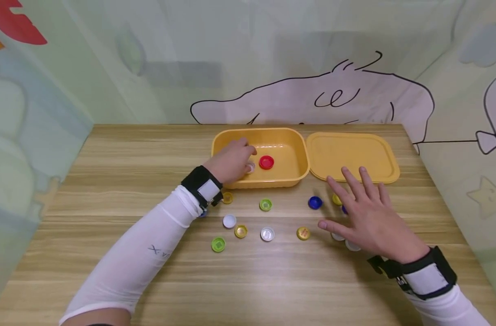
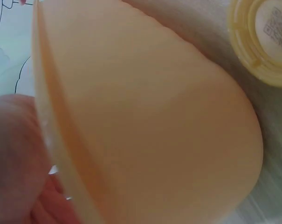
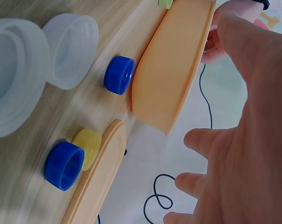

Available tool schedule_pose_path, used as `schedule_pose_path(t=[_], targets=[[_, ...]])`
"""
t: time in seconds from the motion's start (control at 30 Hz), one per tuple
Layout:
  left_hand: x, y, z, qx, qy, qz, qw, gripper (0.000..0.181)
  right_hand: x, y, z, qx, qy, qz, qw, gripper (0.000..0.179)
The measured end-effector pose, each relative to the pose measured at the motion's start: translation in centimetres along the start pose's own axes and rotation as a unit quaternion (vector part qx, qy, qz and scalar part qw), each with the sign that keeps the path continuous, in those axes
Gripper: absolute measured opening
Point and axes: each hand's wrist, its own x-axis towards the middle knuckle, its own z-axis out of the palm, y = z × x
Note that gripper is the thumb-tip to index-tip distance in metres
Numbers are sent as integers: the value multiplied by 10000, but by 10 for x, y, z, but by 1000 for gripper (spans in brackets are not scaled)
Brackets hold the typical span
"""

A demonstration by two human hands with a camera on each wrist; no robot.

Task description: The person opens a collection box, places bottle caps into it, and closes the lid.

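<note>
My left hand reaches over the near left rim into a yellow plastic box. Beside its thumb tip lies a white bottle cap, partly covered; the index finger stands apart from it. In the left wrist view the box wall hides the fingertips. A red bottle cap lies on the box floor, right of that hand. My right hand hovers palm down with fingers spread and holds nothing. Under and beside it are white caps, a blue cap and a yellow cap.
A yellow lid lies flat against the box's right side. Several loose caps are scattered in front, among them a green cap, a silvery cap, a gold cap and a blue cap. A printed curtain hangs behind the wooden table.
</note>
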Motion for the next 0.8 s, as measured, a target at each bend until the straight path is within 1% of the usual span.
schedule_pose_path(t=[0.07,0.17,0.3,0.37,0.43,0.53,0.6,0.67,0.8], targets=[[-3,-1,-2,-27,56,-13,10000,39,0,1,-1,39,-15,23,10000,95],[-12,-2,-8,-30,243,24,9997,41,1,6,-5,91,-57,84,9999,96],[-26,-3,-19,87,677,143,9976,42,3,12,-11,198,-112,160,9996,94],[-33,-3,-25,169,907,184,9956,42,4,16,-13,293,-52,131,9995,91],[-41,-5,-30,266,1099,177,9934,45,5,19,-12,361,62,53,9993,87],[-55,-10,-37,408,1288,92,9908,50,6,24,-11,486,152,-13,9987,76],[-66,-14,-40,523,1410,13,9886,55,7,26,-11,561,50,53,9984,72],[-77,-19,-43,628,1509,-73,9865,59,8,28,-11,643,-156,218,9976,70],[-101,-30,-44,660,1695,-233,9830,70,10,29,-9,786,-524,517,9942,70]])
